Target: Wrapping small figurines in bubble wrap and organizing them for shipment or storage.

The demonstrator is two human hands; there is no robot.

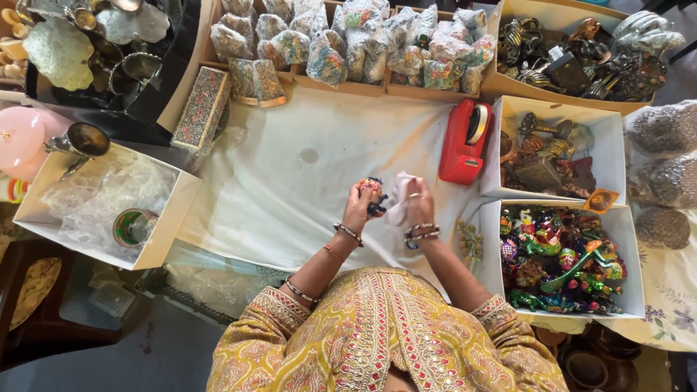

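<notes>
Yellow sleeves with stitched red and gold bands fill the near edge, with bangles on both wrists. Past them lies the big white cloth (290,181) on the table, soft and a bit creased, with one small grey spot.

On the left sits a white box (170,218) holding crinkly clear wrap and a roll of tape. On the right, two more white boxes: the near one (488,247) is full of bright painted toy animals, and the far one (508,116) holds dull brown metal ones. A red tape holder (461,145) stands between the hands and those boxes. Along the far side are rows of small bumpy packs in clear wrap (377,43).

The left hand (361,203) is curled tight around a small painted toy (372,192), red and dark blue, held up over the middle of the cloth. The right hand (417,203) pinches a small piece of pale wrap (399,196) just beside the toy, fingers closed on it.

The toy looks hard and shiny, so I think it could slip and chip if the grip gets loose. The thin wrap might tear on the toy's pointy bits.
</notes>
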